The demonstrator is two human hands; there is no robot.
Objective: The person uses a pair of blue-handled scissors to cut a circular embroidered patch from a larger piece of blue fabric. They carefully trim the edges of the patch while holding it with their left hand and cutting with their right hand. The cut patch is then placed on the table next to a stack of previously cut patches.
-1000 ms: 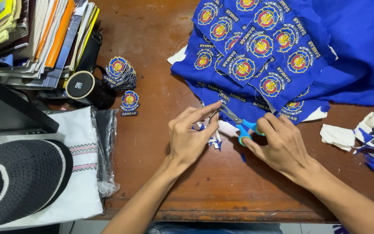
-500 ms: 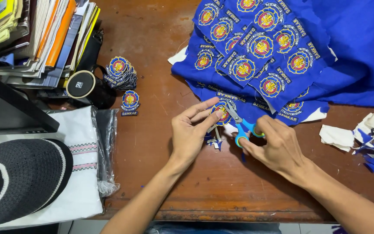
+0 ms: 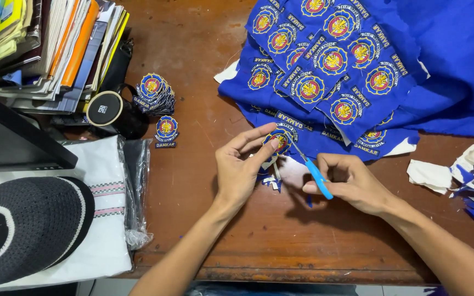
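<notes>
Round blue patch point(image 3: 278, 141) in left hand point(image 3: 241, 170), blue-handled scissors point(image 3: 315, 172) in right hand point(image 3: 352, 182).

A small home sewing or craft workspace, seen from above a worn brown wooden tabletop point(image 3: 204, 82). Blue cloth point(image 3: 445, 66) covered with rows of round embroidered badges, a stack of cut-out badges point(image 3: 153, 93) and a heap of blue and white fabric scraps point(image 3: 467, 175) show the handwork. A leaning pile of books and folders point(image 3: 56, 49), a black knitted cap point(image 3: 23, 230) and folded white cloth point(image 3: 105, 181) give it a domestic feel
</notes>
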